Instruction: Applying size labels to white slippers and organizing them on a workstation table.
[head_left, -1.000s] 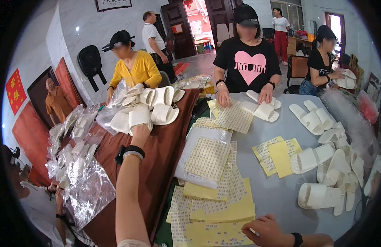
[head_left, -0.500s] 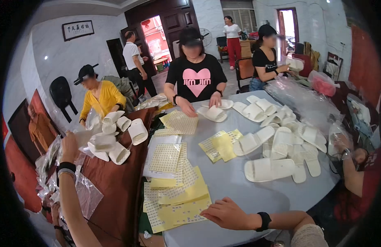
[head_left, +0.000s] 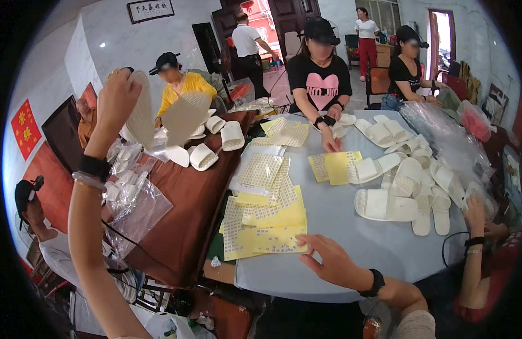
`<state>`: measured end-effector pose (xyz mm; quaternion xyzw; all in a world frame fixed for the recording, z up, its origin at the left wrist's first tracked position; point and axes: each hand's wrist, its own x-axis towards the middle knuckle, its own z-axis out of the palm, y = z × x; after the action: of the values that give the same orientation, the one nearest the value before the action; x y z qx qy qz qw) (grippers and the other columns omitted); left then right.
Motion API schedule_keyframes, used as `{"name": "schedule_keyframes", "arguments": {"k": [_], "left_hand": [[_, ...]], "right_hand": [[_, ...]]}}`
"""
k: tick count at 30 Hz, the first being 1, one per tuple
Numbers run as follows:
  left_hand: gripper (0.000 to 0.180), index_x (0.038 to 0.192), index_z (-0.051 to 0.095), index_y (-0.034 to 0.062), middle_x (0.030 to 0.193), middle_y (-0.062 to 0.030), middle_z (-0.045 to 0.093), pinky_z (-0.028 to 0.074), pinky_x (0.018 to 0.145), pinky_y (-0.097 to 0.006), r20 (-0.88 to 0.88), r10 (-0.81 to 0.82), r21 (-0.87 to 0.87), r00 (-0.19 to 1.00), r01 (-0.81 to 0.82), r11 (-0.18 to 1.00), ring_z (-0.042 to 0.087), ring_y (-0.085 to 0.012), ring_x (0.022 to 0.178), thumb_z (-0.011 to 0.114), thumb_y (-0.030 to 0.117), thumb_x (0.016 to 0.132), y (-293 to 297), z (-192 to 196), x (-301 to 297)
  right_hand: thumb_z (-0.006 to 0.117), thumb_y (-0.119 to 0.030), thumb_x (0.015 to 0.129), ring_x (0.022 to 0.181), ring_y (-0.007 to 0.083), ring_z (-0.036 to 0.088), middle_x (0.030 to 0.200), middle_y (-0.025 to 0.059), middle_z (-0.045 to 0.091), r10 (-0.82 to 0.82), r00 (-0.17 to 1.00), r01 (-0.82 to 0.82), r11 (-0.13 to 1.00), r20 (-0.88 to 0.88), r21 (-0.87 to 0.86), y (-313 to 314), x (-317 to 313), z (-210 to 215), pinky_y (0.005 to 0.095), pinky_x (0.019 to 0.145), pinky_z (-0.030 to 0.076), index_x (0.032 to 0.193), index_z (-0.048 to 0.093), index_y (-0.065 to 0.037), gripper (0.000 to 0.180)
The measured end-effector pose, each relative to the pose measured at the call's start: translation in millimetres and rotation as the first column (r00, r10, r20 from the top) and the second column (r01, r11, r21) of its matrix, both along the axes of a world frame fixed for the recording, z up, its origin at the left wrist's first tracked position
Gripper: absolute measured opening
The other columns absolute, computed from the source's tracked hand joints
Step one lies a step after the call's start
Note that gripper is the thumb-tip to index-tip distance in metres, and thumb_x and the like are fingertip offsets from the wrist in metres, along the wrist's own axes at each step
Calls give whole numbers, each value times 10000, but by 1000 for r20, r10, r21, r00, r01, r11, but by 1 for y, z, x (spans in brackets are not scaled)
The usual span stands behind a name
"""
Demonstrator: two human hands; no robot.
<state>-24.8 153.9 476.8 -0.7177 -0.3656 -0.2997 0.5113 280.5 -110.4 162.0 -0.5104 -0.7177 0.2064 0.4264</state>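
My left hand (head_left: 118,107) is raised high at the left, closed on a white slipper (head_left: 139,116) whose textured sole shows. A second pale slipper sole (head_left: 184,118), blurred, hangs beside it; whether the same hand holds it I cannot tell. My right hand (head_left: 334,263) hovers at the near edge of the grey-blue table (head_left: 351,243), thumb and index finger apart. Its index fingertip is close to the yellow sticker sheets (head_left: 272,243), which lie overlapped in a pile. Any sticker on that fingertip is too small to make out.
White slippers (head_left: 386,207) are heaped on the table's right half. More slippers (head_left: 203,157) and clear plastic bags (head_left: 138,212) lie on the brown-covered table (head_left: 176,226). Across the table, a person's hand (head_left: 330,140) touches smaller yellow sheets (head_left: 345,168). Another person's hand (head_left: 474,212) is at the right.
My left hand has risen and now has a slipper showing in it. My right hand stays by the sticker sheets, its thumb and index finger now more spread. The whole view has shifted left.
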Motion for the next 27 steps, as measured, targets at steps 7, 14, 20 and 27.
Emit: {"name": "schedule_keyframes", "arguments": {"k": [7, 14, 20, 27], "left_hand": [[185, 778, 553, 43, 686, 44, 478, 367, 530, -262, 592, -63, -751, 803, 579, 318, 438, -70, 591, 556, 213, 851, -107, -50, 103], [258, 960, 564, 30, 840, -35, 551, 471, 703, -259, 756, 160, -428, 634, 666, -611, 589, -146, 791, 549, 283, 909, -183, -145, 206], [355, 1142, 512, -26, 1115, -106, 564, 462, 856, -295, 791, -56, -528, 609, 634, -565, 575, -212, 1030, 540, 256, 929, -189, -251, 247], [614, 1288, 359, -64, 1226, -283, 436, 399, 931, -443, 716, -324, -690, 619, 699, -190, 436, -390, 1145, 648, 210, 820, -268, -419, 227]], "right_hand": [[741, -375, 724, 1240, 460, 352, 1446, 306, 121, -141, 989, 147, 940, -41, 308, -7, -22, 8, 503, 1004, 323, 1442, 102, -55, 1013], [672, -157, 775, 1150, 343, 492, 1314, 251, 407, -383, 876, 458, 851, -292, 257, -44, -1, -23, 396, 885, 453, 1350, 335, 2, 685], [578, -55, 829, 918, 188, 602, 1039, 131, 611, -476, 383, 413, 855, -792, -315, -99, 64, -50, 292, 779, 492, 1162, 490, 50, 360], [586, -45, 817, 892, 143, 592, 1019, 102, 612, -593, 472, 555, 775, -653, -303, -137, 125, -67, 265, 774, 479, 1171, 485, 43, 378]]}}
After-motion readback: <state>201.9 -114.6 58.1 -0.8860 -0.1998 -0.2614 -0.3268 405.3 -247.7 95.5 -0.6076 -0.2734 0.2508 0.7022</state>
